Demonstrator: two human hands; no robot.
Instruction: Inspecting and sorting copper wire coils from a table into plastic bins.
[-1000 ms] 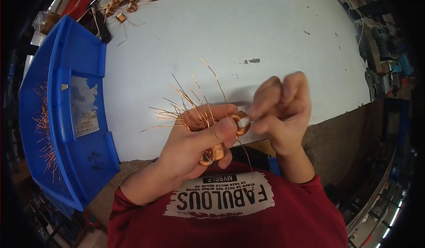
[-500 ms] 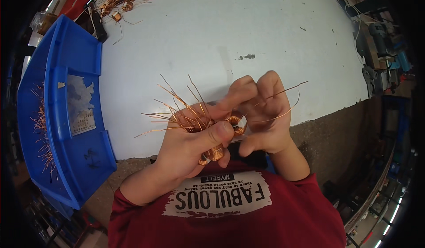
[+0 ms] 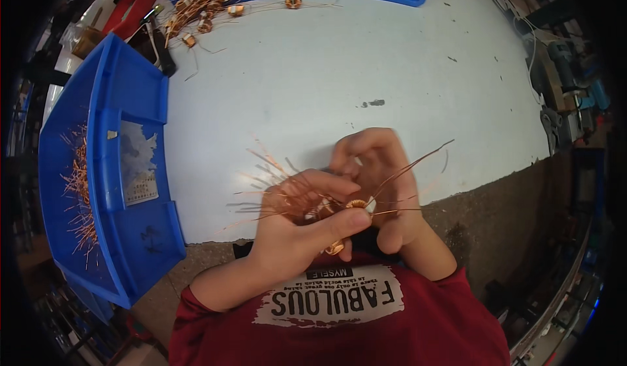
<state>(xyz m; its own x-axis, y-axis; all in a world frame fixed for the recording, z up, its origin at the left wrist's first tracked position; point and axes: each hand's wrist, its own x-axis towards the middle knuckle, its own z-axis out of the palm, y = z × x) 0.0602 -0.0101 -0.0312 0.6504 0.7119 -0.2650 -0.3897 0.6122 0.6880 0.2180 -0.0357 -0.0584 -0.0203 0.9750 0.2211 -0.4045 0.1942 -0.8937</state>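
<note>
Left hand (image 3: 287, 234) pinches a coil (image 3: 356, 204); right hand (image 3: 402, 197) curls by wires (image 3: 428, 154), grip unclear. Best hold the coil steady; ease wires gently.

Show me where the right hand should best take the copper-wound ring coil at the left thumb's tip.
Likely best: pinch the copper-wound ring coil by its white section, bringing the right hand from the right. That end faces right, exposed, while the left hand flanks the rest. Grip around the long copper wires, which stick out rightward.
</note>
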